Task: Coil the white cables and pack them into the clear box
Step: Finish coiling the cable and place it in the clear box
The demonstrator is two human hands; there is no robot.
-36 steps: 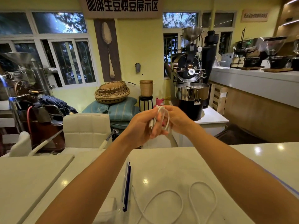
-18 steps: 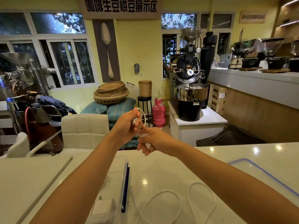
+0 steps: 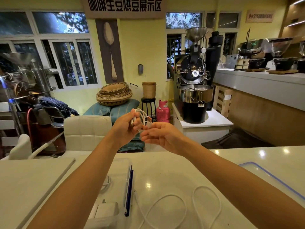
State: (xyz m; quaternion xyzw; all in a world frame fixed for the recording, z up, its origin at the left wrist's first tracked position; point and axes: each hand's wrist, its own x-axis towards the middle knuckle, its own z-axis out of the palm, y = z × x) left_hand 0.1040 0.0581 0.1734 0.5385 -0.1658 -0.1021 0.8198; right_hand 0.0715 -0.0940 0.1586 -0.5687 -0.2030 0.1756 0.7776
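Observation:
Above the table's far edge, my left hand point(image 3: 124, 129) grips a small coil of white cable point(image 3: 142, 115). My right hand point(image 3: 159, 135), palm up, pinches that cable's plug end point(image 3: 149, 121), which has an orange tip and stands upright beside the coil. The clear box point(image 3: 122, 161) sits on the white table under my left forearm, its blue-edged side facing right. Inside it lie a coiled white cable point(image 3: 107, 182) and a white charger block point(image 3: 107, 210). Another white cable point(image 3: 173, 202) lies loose in wide loops on the table, to the right of the box.
The box's clear lid with a blue rim point(image 3: 270, 176) lies at the table's right edge. A white padded chair point(image 3: 87, 132) stands beyond the table. A coffee roaster point(image 3: 194, 90) and a counter point(image 3: 264, 86) are further back.
My right hand has brought the plug end up from below the coil to its right side. Both hands have shifted slightly right, and the view has tipped down, showing more of the box.

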